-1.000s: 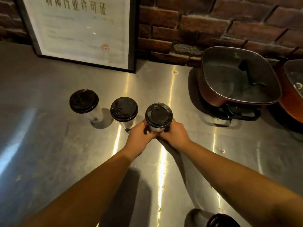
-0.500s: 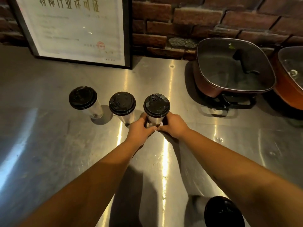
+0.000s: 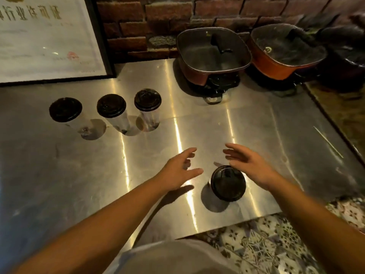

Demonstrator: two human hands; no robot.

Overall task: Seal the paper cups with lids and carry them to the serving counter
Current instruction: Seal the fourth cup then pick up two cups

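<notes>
I have both hands over the steel table [image 3: 256,123] with nothing in either grip: my left hand [image 3: 177,173] has its fingers spread and loose, and my right hand [image 3: 250,165] is flat and relaxed, fingers apart. Between them, nearer the right one, stands the near cup [image 3: 228,182], black lid already on, close to the table's front edge. My right palm hangs just beside its rim; I cannot tell whether it brushes the lid.

Farther back and to the left, three more lidded cups stand upright in a row: the left cup [image 3: 65,110], the middle cup [image 3: 111,106] and the right cup [image 3: 147,100], near one another but apart. Behind them a framed certificate [image 3: 49,40] leans on the brick wall, and two red pans [image 3: 213,56] sit at the back right.

As I read it, sealing is done on every cup I can see, and the step in hand is fetching the fourth one to join the row. The next move calls for closing both hands round the near cup's body below the lid, not squeezing the thin wall, then lifting it level so the lid stays seated.
</notes>
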